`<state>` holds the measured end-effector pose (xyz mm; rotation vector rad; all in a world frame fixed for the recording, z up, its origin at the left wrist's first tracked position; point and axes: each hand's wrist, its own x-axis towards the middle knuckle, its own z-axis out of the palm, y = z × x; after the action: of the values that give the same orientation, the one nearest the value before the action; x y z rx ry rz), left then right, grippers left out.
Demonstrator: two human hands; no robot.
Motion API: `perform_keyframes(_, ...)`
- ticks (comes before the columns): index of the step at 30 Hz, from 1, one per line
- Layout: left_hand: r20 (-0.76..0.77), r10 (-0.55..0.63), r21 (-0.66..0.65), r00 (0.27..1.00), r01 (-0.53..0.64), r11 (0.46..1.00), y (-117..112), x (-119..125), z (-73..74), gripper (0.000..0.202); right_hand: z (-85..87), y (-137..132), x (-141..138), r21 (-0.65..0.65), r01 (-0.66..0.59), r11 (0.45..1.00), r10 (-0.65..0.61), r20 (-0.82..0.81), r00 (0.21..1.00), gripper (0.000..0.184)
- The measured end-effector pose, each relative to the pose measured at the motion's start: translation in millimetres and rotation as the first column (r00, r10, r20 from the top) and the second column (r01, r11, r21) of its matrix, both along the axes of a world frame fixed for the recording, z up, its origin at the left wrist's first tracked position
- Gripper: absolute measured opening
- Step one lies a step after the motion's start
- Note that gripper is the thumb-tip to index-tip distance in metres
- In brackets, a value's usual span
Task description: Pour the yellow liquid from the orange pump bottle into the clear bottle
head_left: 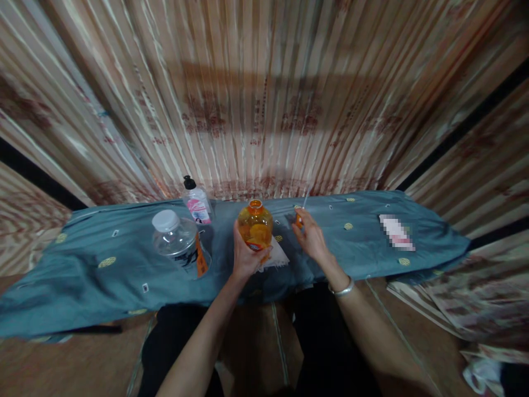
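Observation:
My left hand (245,255) is wrapped around the side of an amber see-through bottle (256,219). The bottle's round mouth is uncapped and faces up, and some liquid seems to show inside. My right hand (312,238), a little to the right, pinches an orange pump top (299,219). A thin pale tube (306,197) points upward from the pump top, apart from the bottle. Beneath the bottle lies a white cloth or tissue (278,258), partly hidden by it and my left hand.
Left of my hands stand a large clear jar (176,242) with a white lid and a pump bottle (198,205) with a black top. A blurred pink-and-white packet (397,232) lies at the right on the teal cloth-covered table (103,237). A patterned curtain (256,110) hangs behind.

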<state>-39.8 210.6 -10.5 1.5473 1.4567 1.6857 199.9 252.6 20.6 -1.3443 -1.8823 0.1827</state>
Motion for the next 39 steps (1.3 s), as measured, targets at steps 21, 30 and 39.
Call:
perform_keyframes(21, -0.039, -0.067, -0.030, 0.997, 0.066, 0.997, -20.5, -7.0, -12.7, 0.156, -20.9, -41.5, -26.5, -0.133, -0.102, 0.986, 0.048, -0.360, 0.932, 0.053)
perform_keyframes(30, -0.185, 0.130, 0.226, 0.974, -0.087, 0.970, -103.0, -52.8, 47.9, 0.107, 31.5, -46.7, 8.2, 0.002, 0.188, 0.982, -0.148, -0.613, 0.776, 0.050)
perform_keyframes(39, -0.043, 0.426, 0.157, 0.904, -0.415, 0.896, -92.0, -128.0, 69.9, 0.144, 116.1, -115.4, -99.7, 0.081, -0.305, 0.949, 0.313, -0.369, 0.875, 0.023)
